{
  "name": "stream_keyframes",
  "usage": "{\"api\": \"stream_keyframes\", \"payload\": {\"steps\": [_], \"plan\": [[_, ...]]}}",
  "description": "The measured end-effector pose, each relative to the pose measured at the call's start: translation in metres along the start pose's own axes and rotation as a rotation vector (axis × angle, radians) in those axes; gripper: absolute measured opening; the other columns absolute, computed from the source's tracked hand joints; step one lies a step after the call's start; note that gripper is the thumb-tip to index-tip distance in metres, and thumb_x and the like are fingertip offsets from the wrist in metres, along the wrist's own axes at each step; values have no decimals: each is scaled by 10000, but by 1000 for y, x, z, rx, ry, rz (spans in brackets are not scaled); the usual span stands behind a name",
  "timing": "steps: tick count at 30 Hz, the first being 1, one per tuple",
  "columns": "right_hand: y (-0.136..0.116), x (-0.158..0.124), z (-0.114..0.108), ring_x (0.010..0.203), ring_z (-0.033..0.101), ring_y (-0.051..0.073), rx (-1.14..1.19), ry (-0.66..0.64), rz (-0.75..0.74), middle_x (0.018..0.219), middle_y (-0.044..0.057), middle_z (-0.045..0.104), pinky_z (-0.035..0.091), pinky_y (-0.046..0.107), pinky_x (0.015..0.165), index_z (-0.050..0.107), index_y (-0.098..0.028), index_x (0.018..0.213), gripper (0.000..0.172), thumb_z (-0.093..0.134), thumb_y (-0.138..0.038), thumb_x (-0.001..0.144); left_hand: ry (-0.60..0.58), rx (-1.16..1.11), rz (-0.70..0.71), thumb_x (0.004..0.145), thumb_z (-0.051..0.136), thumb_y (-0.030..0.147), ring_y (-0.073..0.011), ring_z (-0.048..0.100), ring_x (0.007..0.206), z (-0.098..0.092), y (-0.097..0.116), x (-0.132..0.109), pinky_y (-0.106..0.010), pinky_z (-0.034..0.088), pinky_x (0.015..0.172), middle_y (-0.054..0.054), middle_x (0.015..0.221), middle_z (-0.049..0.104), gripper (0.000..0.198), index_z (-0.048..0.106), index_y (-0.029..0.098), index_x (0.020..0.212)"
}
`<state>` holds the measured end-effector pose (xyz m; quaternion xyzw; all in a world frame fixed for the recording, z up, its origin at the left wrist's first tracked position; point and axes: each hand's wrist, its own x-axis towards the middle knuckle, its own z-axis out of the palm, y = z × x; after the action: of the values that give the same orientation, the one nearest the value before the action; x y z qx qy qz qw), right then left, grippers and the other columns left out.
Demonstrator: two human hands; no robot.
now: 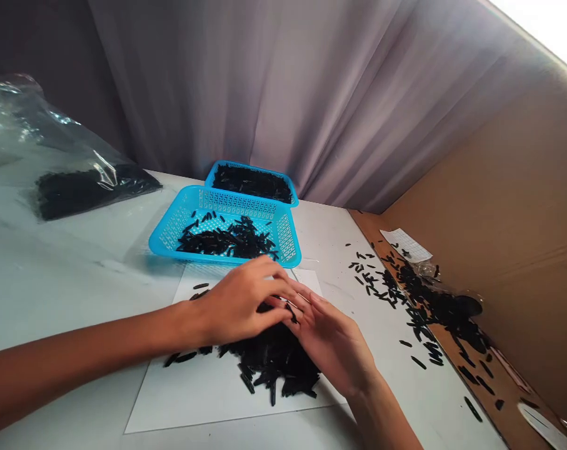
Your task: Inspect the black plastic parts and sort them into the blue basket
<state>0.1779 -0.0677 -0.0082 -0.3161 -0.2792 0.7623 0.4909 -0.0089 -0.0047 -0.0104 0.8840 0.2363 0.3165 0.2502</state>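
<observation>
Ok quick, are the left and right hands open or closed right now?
Left hand: curled over the small black pieces, cannot tell if it holds any.
Right hand: partly open over them, nothing clearly held.

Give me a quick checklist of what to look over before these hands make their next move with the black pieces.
Left hand at the heap of black rod-shaped pieces: ok, it is over the heap's top.
Right hand at the heap: ok, it is next to the left hand, at the heap's right side.
Room in the front blue plastic basket: ok, it is partly filled and its floor shows.
All pieces on the white sheet: not ok, a scattered group lies on the white table to the right.
Each piece undamaged: cannot tell, they are too small to judge.
</observation>
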Motion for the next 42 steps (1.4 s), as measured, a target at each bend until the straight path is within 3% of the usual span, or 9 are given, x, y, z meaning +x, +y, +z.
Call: {"api": "stream_keyframes", "payload": {"steps": [3, 9, 12, 16, 21, 28, 35, 42], "plan": [[1, 0, 1, 1089, 617, 211, 16, -51, 19, 1187, 93, 703, 439, 317, 973, 690, -178, 1229, 336, 506, -263, 961, -90, 16, 38, 867, 673, 150, -217, 563, 1024, 7, 4, -6, -364, 462, 885, -45, 1110, 658, 182, 697, 204, 1039], [0, -1, 5, 1213, 553, 245, -69, -75, 20, 1284, 97, 651, 397, 364, 1057, 670, -197, 1257, 366, 599, -248, 901, 11, -28, 59, 871, 683, 128, -204, 588, 950, 7, -1, -6, -342, 460, 851, -46, 959, 698, 52, 688, 150, 918], [1, 1, 2, 1201, 567, 253, -177, 6, 10, 1253, 96, 667, 390, 388, 1076, 688, -198, 1212, 348, 664, -256, 870, 59, -34, 21, 865, 685, 120, -192, 601, 853, 6, -1, -5, -323, 462, 781, -39, 860, 706, 20, 687, 134, 878], [6, 3, -6, 919, 656, 166, -443, 191, -104, 1008, 41, 736, 491, 282, 893, 750, -211, 1020, 211, 753, -313, 836, 129, -71, -52, 844, 714, 124, -172, 629, 830, 5, 1, -4, -292, 463, 763, -26, 840, 723, 25, 698, 137, 858], [6, 3, -8, 729, 634, 111, -556, 226, -220, 731, -15, 711, 496, 204, 729, 767, -214, 891, 135, 790, -316, 806, 143, -175, -193, 810, 759, 158, -136, 651, 810, 3, 4, -2, -245, 466, 743, 18, 834, 745, 37, 736, 183, 823], [5, 2, -7, 759, 701, 142, -538, 282, -263, 804, 23, 769, 537, 234, 740, 761, -212, 912, 143, 793, -300, 805, 108, -324, -424, 847, 700, 205, -135, 687, 838, -1, 9, 4, -244, 478, 778, 54, 880, 778, 92, 777, 252, 865], [4, 2, -8, 790, 719, 157, -543, 291, -276, 852, 30, 775, 553, 248, 758, 753, -213, 906, 166, 815, -299, 778, 52, -480, -524, 860, 667, 261, -159, 680, 805, -1, 8, 5, -263, 485, 742, 25, 860, 778, 114, 777, 228, 859], [2, 1, -6, 780, 711, 170, -569, 316, -285, 825, 26, 767, 567, 286, 777, 746, -213, 900, 188, 831, -295, 753, 33, -578, -524, 868, 648, 286, -177, 690, 807, -1, 7, 6, -283, 501, 758, -20, 849, 779, 161, 771, 189, 832]]}}
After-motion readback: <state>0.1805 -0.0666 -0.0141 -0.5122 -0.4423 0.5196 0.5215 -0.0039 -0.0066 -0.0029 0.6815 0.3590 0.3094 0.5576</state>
